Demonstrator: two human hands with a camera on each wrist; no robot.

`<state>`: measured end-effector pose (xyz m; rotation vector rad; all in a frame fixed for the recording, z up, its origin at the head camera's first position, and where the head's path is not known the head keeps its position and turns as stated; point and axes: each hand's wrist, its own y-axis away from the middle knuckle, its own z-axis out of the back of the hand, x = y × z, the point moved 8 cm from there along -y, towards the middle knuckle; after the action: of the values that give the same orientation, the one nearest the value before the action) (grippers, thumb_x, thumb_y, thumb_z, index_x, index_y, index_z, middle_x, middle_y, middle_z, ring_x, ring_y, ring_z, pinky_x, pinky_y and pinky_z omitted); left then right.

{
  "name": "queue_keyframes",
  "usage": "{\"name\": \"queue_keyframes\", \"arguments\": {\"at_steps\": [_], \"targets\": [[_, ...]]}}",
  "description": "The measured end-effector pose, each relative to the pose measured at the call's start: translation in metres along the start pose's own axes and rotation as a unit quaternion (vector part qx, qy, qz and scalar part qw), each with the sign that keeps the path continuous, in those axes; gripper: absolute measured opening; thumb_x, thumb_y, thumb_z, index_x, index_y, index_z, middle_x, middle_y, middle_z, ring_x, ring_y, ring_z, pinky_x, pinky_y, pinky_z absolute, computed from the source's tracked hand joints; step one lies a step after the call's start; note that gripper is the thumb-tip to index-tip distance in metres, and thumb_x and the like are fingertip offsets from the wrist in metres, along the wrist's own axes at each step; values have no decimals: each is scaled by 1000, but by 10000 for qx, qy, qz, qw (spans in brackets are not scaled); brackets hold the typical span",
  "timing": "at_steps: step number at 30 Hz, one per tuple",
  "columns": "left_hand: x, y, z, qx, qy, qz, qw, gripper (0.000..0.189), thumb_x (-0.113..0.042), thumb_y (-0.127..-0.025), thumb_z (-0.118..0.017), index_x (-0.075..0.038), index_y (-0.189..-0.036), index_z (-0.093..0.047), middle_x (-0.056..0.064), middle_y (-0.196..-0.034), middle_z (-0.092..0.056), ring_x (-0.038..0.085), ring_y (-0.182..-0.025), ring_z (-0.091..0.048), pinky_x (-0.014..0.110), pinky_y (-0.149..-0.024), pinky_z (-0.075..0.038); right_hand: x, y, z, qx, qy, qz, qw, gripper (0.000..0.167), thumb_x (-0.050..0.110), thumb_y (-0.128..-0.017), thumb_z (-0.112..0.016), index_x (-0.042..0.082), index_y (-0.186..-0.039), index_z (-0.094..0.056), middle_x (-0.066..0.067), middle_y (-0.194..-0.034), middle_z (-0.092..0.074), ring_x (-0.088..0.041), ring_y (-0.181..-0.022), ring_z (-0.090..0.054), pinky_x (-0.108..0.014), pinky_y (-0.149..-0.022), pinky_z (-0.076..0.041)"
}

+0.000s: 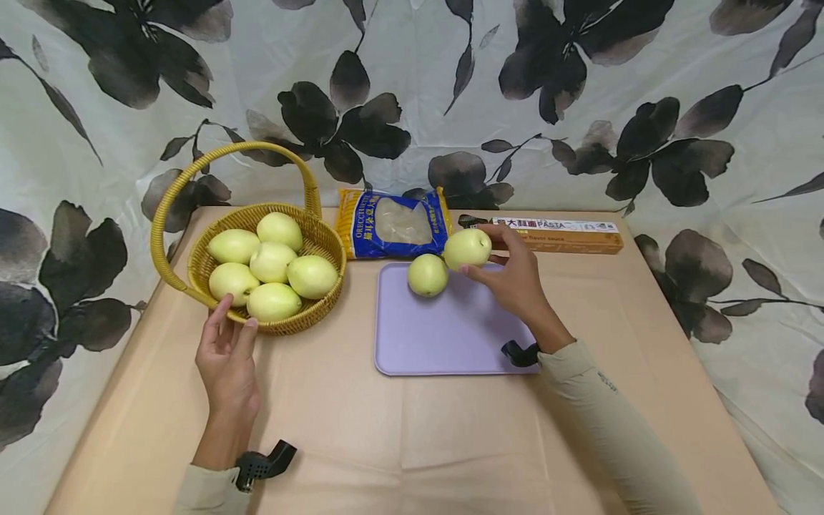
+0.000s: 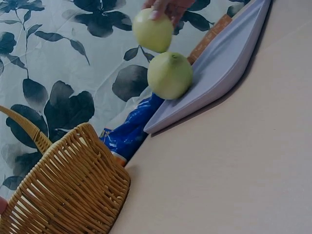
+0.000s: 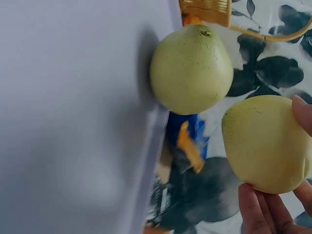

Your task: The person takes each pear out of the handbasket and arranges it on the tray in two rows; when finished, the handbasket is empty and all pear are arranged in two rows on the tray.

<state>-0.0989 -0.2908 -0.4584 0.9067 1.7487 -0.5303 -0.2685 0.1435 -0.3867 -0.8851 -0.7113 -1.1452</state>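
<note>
- The grip of the right hand holds a yellow-green pear, with the thumb on its near side and the other fingers along its far side and underneath.
- This pear is above the far edge of the lavender tray; the right wrist view shows a gap between it and the 2nd pear, which sits on the tray by that edge.
- The grip of the left hand is spread, its thumb and a finger apart at the near side of the wicker basket.
- 6 more pears show inside the basket, whose tall arched handle stands upright.
- The basket rests on the left part of the counter, near the tray.
- Behind, between the basket and the held pear, lies a blue and yellow orecchiette bag.
- To the bag's right is an orange-brown pasta box, with a small dark item at its left end.
- A floral curtain hangs beyond the counter.
</note>
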Motion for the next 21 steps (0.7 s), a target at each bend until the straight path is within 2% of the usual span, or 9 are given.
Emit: {"name": "queue_keyframes", "arguments": {"at_steps": [5, 9, 13, 21], "targets": [[0, 0, -1, -26, -40, 39, 10000, 59, 9, -100, -65, -10, -155, -54, 5, -175, -25, 24, -163, -29, 8, -105, -50, -27, 8, 4, 218, 94, -559, 9982, 77, 15, -83, -94, 11, -150, -56, -14, -141, -63, -34, -129, -61, -53, -104, -60], [1, 0, -1, -25, -57, 68, 10000, 59, 8, -100, -65, -10, -155, -54, 5, -176, -23, 24, -162, -29, 8, -105, -50, -42, 11, -1, 395, 69, -809, 9959, 75, 14, -82, -94, 13, -148, -57, -15, -139, -64, -37, -128, -61, -58, -108, -54], [1, 0, 0, -14, -61, 75, 10000, 59, 8, -100, -65, -10, -155, -54, 4, -177, -22, 24, -163, -29, 8, -105, -50, -47, 12, -11, 538, 21, -770, 9956, 73, 13, -81, -94, 14, -145, -59, -16, -139, -65, -39, -128, -62, -60, -112, -49], [1, 0, 0, 2, -126, 81, 9999, 59, 7, -101, -65, -11, -156, -53, 3, -177, -21, 24, -163, -28, 8, -105, -49, -44, 9, -33, 714, -138, -704, 9949, 75, 5, -78, -95, 9, -143, -57, -16, -146, -62, -39, -130, -63, -56, -104, -59]]}}
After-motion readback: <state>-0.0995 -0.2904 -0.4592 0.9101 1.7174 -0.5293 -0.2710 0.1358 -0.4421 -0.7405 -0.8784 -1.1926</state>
